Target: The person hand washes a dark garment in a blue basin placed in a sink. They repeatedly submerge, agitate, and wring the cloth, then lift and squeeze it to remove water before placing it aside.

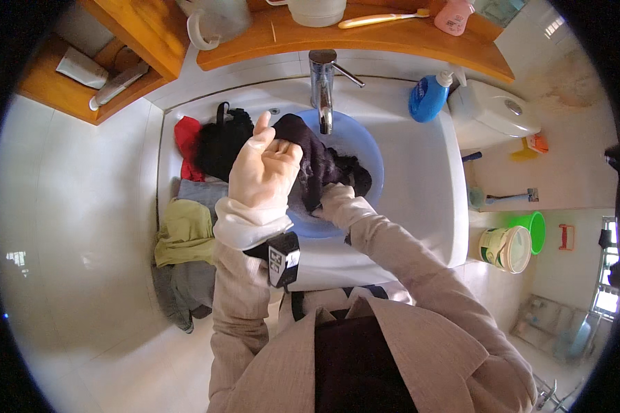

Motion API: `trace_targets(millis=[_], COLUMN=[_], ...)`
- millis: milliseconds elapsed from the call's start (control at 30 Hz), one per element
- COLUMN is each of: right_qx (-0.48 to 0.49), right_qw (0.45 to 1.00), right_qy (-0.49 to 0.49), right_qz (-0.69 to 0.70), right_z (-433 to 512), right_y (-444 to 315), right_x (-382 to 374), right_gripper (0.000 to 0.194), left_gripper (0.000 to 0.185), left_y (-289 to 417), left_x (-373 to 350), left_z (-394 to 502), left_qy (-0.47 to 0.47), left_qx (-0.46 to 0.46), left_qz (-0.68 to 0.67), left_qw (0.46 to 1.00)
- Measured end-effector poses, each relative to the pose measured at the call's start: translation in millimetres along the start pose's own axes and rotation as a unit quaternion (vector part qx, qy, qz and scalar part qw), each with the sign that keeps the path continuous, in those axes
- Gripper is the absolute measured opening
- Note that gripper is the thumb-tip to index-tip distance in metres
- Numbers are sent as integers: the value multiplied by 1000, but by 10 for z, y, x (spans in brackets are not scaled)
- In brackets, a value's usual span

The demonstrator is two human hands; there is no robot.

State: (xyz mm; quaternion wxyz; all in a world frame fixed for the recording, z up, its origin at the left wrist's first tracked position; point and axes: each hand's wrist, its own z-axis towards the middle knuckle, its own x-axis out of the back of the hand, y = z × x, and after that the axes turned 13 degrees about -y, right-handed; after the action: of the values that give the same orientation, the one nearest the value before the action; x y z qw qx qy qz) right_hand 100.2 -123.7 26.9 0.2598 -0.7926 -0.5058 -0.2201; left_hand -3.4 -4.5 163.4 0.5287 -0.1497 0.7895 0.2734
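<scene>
My left hand (pixel 266 168), in a pale translucent glove, is raised with its fingers curled on one end of a dark wet garment (pixel 312 165). The cloth hangs down into a blue plastic basin (pixel 374 160) in the white sink, where suds show. My right hand (pixel 338 201), also gloved, is low in the basin against the same cloth; its fingertips are partly hidden. The chrome faucet (pixel 323 88) stands over the basin's far side. A black fluffy garment (pixel 225 142) and a red cloth (pixel 188 147) lie on the sink's left side.
Yellow (pixel 186 224) and grey garments (pixel 186 289) drape over the sink's left edge. A blue pump bottle (pixel 429 98) stands at the far right corner, beside the toilet tank (pixel 496 111). A wooden shelf (pixel 361 41) with a toothbrush (pixel 382 19) crosses behind the faucet. Buckets (pixel 506 249) stand right.
</scene>
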Motion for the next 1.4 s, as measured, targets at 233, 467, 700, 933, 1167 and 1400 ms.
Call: trace_targets(millis=[233,467,700,933,1167,1400], right_qx=[223,34,103,196,311,469], right_qw=[820,974,989,735,501,613], right_qy=[132,70,69,132,168,333], right_qz=[511,211,76,636,790,542], right_z=[-64,-150,177,-321,-679,-659], right_y=[1022,268,364,1140,891,705], right_x=[49,79,-117,-67,373,558], right_gripper=[28,40,39,29,7,6], left_gripper=[40,37,43,40,88,77], left_y=[86,-115,190,-196,-337,-556], left_x=[342,253,162,786,1066,1023], left_z=[81,87,-1,229,33,-75], left_qy=[38,-62,-46,81,-42,-114], left_qx=[-51,-29,-41,-70,21,-188], left_qz=[54,8,67,420,768,877], left_qw=[997,998,996,901,639,426])
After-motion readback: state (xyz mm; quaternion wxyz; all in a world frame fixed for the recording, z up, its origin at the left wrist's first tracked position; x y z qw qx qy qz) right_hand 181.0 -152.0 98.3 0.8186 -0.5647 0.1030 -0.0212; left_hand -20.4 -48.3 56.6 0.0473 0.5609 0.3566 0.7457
